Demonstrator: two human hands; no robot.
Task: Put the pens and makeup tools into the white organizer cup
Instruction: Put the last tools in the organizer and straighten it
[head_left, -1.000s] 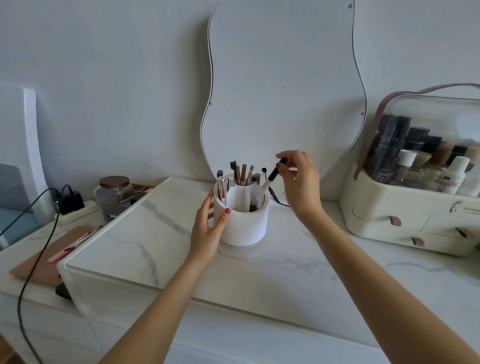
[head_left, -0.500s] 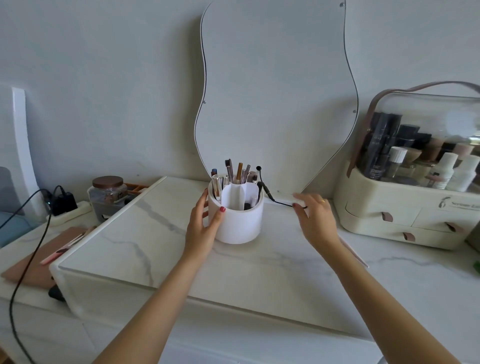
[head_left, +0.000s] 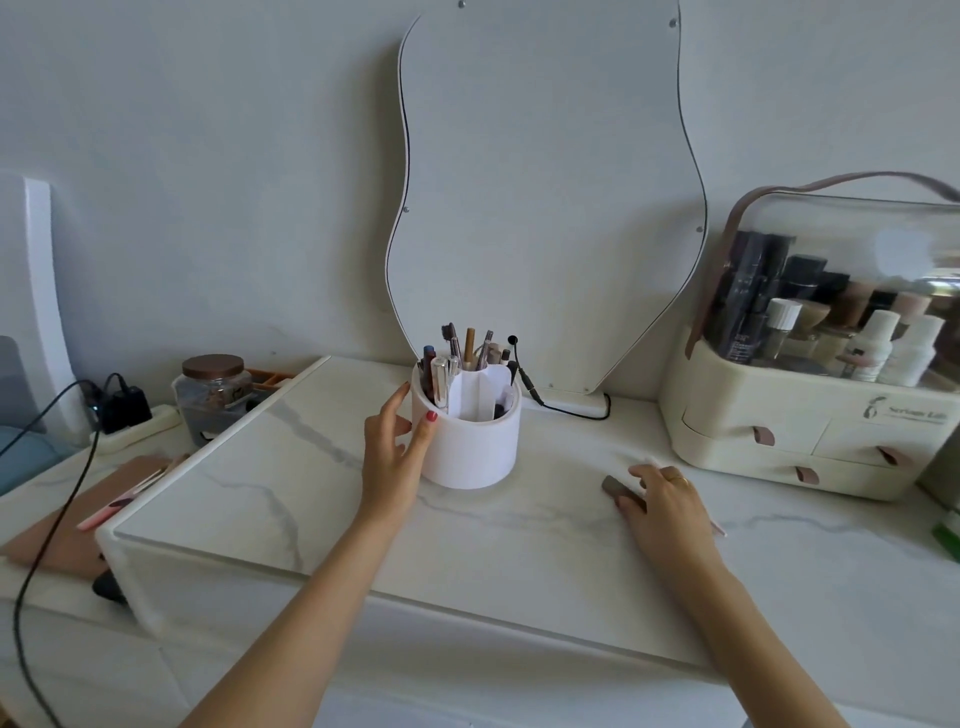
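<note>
At the far left, a glass jar (head_left: 213, 395) is being left standing beside the raised marble top (head_left: 311, 499). The white organizer cup (head_left: 467, 441), loaded with pens and brushes, is being steadied on that top by the left hand (head_left: 395, 457), fingers spread against its side. Further right, a slim brown-tipped makeup tool (head_left: 618, 488) is being pressed flat under the right hand (head_left: 665, 499); whether it is being gripped cannot be told.
</note>
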